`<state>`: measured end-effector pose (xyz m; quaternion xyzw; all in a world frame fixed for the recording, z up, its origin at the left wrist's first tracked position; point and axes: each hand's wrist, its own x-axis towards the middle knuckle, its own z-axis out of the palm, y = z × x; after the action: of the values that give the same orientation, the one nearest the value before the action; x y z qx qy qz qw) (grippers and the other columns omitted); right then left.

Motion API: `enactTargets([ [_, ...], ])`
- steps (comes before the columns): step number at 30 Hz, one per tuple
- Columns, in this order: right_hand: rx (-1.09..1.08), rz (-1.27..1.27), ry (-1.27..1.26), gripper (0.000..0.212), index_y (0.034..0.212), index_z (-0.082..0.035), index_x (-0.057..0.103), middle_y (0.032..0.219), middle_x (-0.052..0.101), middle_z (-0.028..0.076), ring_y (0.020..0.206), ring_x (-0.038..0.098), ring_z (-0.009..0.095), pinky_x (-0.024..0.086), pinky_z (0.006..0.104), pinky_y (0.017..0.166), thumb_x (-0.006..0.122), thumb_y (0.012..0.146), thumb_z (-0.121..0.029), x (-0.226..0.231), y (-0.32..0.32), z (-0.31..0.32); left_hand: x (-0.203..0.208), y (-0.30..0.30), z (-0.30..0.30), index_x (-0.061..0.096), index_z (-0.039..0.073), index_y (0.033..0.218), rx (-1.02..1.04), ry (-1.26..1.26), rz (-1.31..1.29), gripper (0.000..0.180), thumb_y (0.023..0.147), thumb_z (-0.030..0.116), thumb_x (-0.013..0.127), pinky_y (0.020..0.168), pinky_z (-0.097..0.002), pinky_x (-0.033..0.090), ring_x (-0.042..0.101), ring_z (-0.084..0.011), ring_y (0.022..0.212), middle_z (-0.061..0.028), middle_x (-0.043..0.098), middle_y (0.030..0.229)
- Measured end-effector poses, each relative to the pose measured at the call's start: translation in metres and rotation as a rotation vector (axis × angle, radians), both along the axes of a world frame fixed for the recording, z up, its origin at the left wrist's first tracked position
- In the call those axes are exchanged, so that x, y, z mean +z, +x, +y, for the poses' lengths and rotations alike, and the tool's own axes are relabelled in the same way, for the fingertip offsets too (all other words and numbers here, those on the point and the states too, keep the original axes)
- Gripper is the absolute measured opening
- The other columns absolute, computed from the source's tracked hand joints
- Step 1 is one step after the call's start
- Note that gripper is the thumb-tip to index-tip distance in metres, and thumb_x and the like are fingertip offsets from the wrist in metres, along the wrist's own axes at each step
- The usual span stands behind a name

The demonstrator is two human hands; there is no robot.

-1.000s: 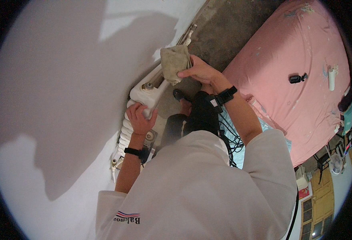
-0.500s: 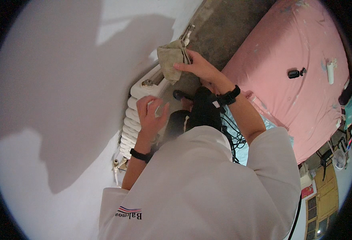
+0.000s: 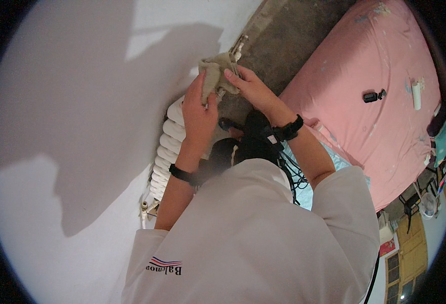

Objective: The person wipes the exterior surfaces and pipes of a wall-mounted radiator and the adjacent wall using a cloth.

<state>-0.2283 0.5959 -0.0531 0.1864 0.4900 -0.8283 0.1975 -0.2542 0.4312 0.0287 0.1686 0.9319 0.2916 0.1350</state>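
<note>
A crumpled greenish-beige cloth (image 3: 212, 75) is held between my two hands, above the far end of a white radiator (image 3: 168, 144). My left hand (image 3: 199, 112) grips the cloth's left side, with the thumb toward me and the fingers reaching up behind it. On the right side, my right hand (image 3: 251, 87) pinches the cloth between thumb and fingers. The radiator's top near the cloth is partly hidden by my left hand and forearm.
The white wall (image 3: 91, 126) runs along the left, behind the radiator. Pipe valves stand at the radiator's near end (image 3: 144, 206) and far end (image 3: 242, 41). On the right is a bed with a pink sheet (image 3: 334, 81), holding a small black object (image 3: 370, 97) and a white tube (image 3: 416, 95).
My left hand has moved up from over the radiator and taken hold of the cloth. The cloth, hanging flat from my right hand before, is now bunched between both hands.
</note>
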Motion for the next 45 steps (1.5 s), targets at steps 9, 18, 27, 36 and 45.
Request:
enactTargets([
  [9, -0.056, 0.213, 0.275, 0.048, 0.13, 0.0, 0.054, 0.116, 0.067, 0.015, 0.105, 0.064, 0.022, 0.051, 0.0355, 0.091, 0.071, 0.089, -0.021, 0.001, 0.009, -0.004, -0.016, 0.003, -0.005, 0.048, -0.006, 0.137, 0.403, 0.343, -0.052, 0.044, 0.101, 0.019, 0.054, 0.097, -0.0393, 0.046, 0.06, -0.0311, 0.114, -0.0223, 0.06, 0.126],
  [18, -0.103, 0.245, 0.485, 0.05, 0.117, 0.0, 0.051, 0.106, 0.065, 0.022, 0.101, 0.067, 0.034, 0.051, 0.0431, 0.087, 0.075, 0.075, -0.011, 0.039, 0.006, -0.015, -0.01, 0.022, 0.013, 0.053, 0.001, 0.117, 0.296, 0.348, 0.136, 0.036, 0.088, 0.01, 0.073, 0.087, -0.0363, 0.049, 0.056, -0.0242, 0.101, -0.0123, 0.055, 0.115],
  [27, -0.233, 0.1, -0.194, 0.047, 0.129, -0.001, 0.048, 0.118, 0.061, 0.012, 0.103, 0.062, 0.025, 0.05, 0.039, 0.092, 0.065, 0.087, -0.015, 0.007, 0.024, -0.019, -0.008, 0.019, 0.012, 0.055, 0.002, 0.126, 0.066, 0.184, 0.168, 0.044, 0.088, 0.015, 0.073, 0.097, -0.0416, 0.045, 0.055, -0.0305, 0.115, -0.0162, 0.057, 0.128],
  [36, -0.347, -0.154, -0.355, 0.04, 0.123, -0.004, 0.058, 0.111, 0.066, 0.006, 0.099, 0.064, 0.017, 0.054, 0.0334, 0.085, 0.075, 0.091, -0.021, -0.007, 0.022, -0.013, -0.009, 0.035, 0.006, 0.054, 0.006, 0.129, -0.127, 0.225, -0.201, 0.046, 0.088, 0.02, 0.071, 0.103, -0.0454, 0.044, 0.054, -0.0359, 0.12, -0.0182, 0.057, 0.13],
  [45, 0.247, 0.232, 0.656, 0.052, 0.127, -0.002, 0.059, 0.124, 0.065, 0.015, 0.112, 0.062, 0.029, 0.05, 0.0418, 0.097, 0.074, 0.078, -0.008, -0.082, 0.016, -0.028, 0.003, 0.041, -0.073, 0.062, 0.005, 0.105, -0.001, 0.109, 0.105, 0.023, 0.086, 0.011, 0.073, 0.083, -0.0403, 0.05, 0.061, -0.0293, 0.092, -0.0127, 0.064, 0.103],
])
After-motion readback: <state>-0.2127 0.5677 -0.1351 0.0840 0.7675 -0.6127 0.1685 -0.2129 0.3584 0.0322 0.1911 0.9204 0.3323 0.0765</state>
